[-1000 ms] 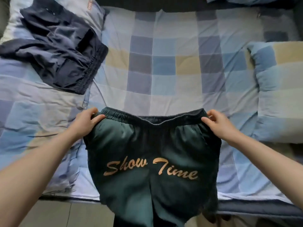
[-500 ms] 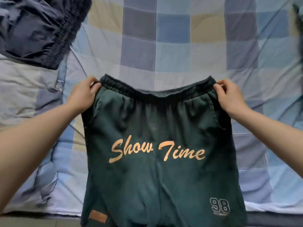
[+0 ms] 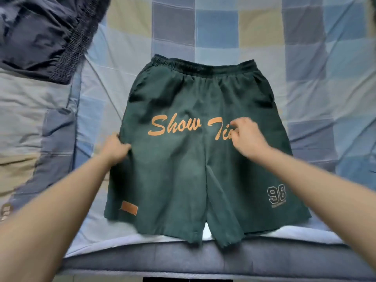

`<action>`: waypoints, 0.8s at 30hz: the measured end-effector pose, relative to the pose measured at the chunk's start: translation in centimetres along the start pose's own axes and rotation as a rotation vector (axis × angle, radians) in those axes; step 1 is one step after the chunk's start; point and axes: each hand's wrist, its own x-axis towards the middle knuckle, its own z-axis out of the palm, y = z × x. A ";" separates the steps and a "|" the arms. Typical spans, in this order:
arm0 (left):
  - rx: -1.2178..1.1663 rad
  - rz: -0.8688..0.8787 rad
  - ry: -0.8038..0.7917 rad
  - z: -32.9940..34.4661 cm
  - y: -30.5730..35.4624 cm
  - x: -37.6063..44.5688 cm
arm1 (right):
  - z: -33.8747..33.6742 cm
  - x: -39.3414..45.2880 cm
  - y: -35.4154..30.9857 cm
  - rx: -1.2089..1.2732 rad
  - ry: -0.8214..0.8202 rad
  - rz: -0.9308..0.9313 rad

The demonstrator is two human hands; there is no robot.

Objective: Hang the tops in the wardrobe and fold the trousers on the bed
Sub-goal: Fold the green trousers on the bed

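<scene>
Dark green shorts (image 3: 195,163) with orange "Show Time" lettering lie flat on the checked quilt (image 3: 305,58), waistband away from me and leg hems at the bed's near edge. My left hand (image 3: 116,148) grips the shorts' left side edge, thumb on top of the cloth. My right hand (image 3: 247,137) is over the word "Time" with bent fingers on or just above the fabric. Blur hides whether it pinches the cloth.
Dark navy trousers (image 3: 40,37) lie crumpled at the upper left of the bed. The mattress's grey-blue front edge (image 3: 203,259) runs along the bottom, just below the shorts' hems.
Both hands let go of the waistband and came toward me. The left went to the shorts' side edge, the right over the lettering. The shorts now lie fully on the bed.
</scene>
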 end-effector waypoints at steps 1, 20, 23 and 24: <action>0.015 -0.035 0.041 1.1 -2.9 -0.4 | 1.9 -2.2 -0.1 0.040 -0.017 0.013; 0.113 -0.040 0.124 0.7 -14.1 -12.3 | 15.6 -19.8 -4.5 -0.219 -0.598 -0.034; 0.549 -0.022 0.217 2.1 -13.6 -13.2 | 14.3 -19.6 -3.8 -0.029 -0.678 -0.111; 0.552 0.028 0.284 3.0 -12.8 -13.5 | 13.6 -19.2 -3.5 0.076 -0.647 -0.087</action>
